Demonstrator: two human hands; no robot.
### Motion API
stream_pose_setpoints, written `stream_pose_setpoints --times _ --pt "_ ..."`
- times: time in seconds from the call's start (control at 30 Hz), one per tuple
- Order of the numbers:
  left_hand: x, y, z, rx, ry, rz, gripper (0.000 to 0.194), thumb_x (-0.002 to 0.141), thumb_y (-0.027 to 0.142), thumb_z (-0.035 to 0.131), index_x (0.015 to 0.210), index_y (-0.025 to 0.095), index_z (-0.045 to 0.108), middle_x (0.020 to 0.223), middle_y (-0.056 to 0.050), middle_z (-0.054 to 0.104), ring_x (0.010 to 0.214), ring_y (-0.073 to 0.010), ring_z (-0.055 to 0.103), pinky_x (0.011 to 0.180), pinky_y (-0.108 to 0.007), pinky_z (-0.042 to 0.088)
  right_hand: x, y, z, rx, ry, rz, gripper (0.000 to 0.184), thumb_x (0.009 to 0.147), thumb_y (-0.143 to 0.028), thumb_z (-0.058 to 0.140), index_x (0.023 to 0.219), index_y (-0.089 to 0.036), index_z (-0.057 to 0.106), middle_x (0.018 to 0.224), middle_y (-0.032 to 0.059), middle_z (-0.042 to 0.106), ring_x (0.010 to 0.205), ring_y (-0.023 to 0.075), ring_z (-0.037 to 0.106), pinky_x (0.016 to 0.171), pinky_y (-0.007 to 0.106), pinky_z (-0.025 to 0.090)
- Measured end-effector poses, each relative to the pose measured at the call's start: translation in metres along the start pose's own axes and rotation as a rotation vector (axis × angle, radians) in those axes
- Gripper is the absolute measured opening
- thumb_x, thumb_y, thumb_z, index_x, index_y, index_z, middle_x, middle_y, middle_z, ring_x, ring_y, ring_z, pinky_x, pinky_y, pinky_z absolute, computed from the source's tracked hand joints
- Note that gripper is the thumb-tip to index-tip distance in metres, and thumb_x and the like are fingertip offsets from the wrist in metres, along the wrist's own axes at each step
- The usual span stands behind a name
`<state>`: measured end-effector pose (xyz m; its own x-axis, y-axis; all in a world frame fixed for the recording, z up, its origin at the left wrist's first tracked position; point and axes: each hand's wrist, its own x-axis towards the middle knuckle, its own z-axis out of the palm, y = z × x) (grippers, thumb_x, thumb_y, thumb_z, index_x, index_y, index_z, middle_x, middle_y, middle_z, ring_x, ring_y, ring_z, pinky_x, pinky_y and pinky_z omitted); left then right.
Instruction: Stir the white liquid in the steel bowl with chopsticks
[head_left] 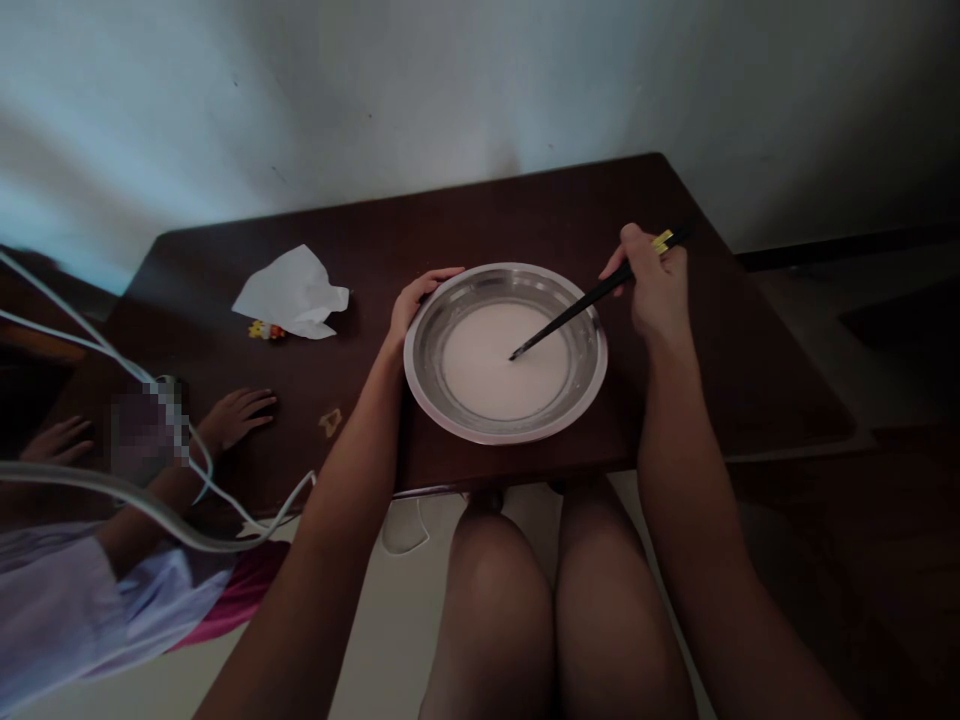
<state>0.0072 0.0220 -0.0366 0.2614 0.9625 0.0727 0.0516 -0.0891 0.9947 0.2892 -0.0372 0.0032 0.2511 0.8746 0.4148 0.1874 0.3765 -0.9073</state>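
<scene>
A wide, shallow metal bowl point(501, 438) stands on the dark wooden table, holding a smooth, milky white liquid point(484, 350). My left hand point(412, 303) is curled round the outside of the bowl's left rim; its fingers point along the far edge and are partly hidden. Above the right of the bowl, my right hand point(656, 285) grips black chopsticks point(568, 316) with a gold band near the top. They slant down to the left, and their tips touch the liquid near the middle. The sticks lie so close together that I cannot tell them apart.
A crumpled white paper sheet point(289, 292) lies left on the table point(517, 215), beside a small yellow-and-red object point(266, 330). A thin tan piece point(329, 423) lies nearer. Another person's hand point(238, 415) rests at the left. White cables point(247, 545) cross there. A wall stands behind.
</scene>
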Motion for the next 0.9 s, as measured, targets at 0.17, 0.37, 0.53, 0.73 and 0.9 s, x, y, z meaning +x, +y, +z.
stream_pose_setpoints --times 0.17,0.37,0.53,0.73,0.9 --pt "-0.0008 0.0013 0.0007 -0.017 0.01 -0.027 0.035 0.079 0.029 0.045 0.1 0.018 0.07 0.11 -0.007 0.071 0.111 -0.026 0.061 0.099 -0.04 0.047 -0.0008 0.0001 0.0008 -0.007 -0.078 0.023 0.052 0.084 -0.063 0.051 0.054 -0.021 0.058 0.05 -0.0003 0.05 0.048 0.0105 0.05 0.048 0.027 0.037" --pt "0.0004 0.0001 0.0001 -0.041 0.007 -0.028 0.036 0.078 0.028 0.045 0.1 0.016 0.071 0.11 -0.007 0.071 0.11 -0.0249 0.061 0.099 -0.037 0.047 -0.0016 -0.0013 0.0001 0.018 -0.049 0.037 0.052 0.085 -0.06 0.051 0.052 -0.02 0.057 0.047 -0.0014 0.046 0.043 0.0087 0.043 0.045 0.027 0.032" --pt "0.0004 -0.0013 0.0003 -0.038 -0.005 -0.009 0.037 0.078 0.029 0.044 0.102 0.016 0.07 0.109 -0.007 0.071 0.109 -0.0252 0.062 0.097 -0.038 0.047 -0.0014 0.0003 0.0011 -0.001 -0.067 0.036 0.049 0.085 -0.06 0.051 0.059 -0.02 0.06 0.051 -0.0008 0.05 0.052 0.011 0.053 0.051 0.027 0.037" --pt "0.0012 -0.0013 0.0006 -0.053 0.013 -0.037 0.036 0.079 0.026 0.044 0.101 0.017 0.071 0.109 -0.007 0.072 0.107 -0.0246 0.063 0.096 -0.037 0.048 -0.0015 0.0013 0.0002 -0.002 -0.052 0.039 0.051 0.086 -0.058 0.051 0.053 -0.02 0.057 0.047 -0.001 0.047 0.046 0.01 0.047 0.048 0.027 0.035" --pt "0.0006 -0.0013 0.0 -0.037 0.003 -0.019 0.035 0.08 0.026 0.044 0.101 0.017 0.071 0.108 -0.007 0.072 0.107 -0.0249 0.063 0.096 -0.038 0.048 -0.0022 -0.0023 0.0009 0.021 -0.04 0.019 0.05 0.086 -0.058 0.052 0.054 -0.02 0.059 0.051 -0.0001 0.051 0.049 0.01 0.049 0.049 0.027 0.037"
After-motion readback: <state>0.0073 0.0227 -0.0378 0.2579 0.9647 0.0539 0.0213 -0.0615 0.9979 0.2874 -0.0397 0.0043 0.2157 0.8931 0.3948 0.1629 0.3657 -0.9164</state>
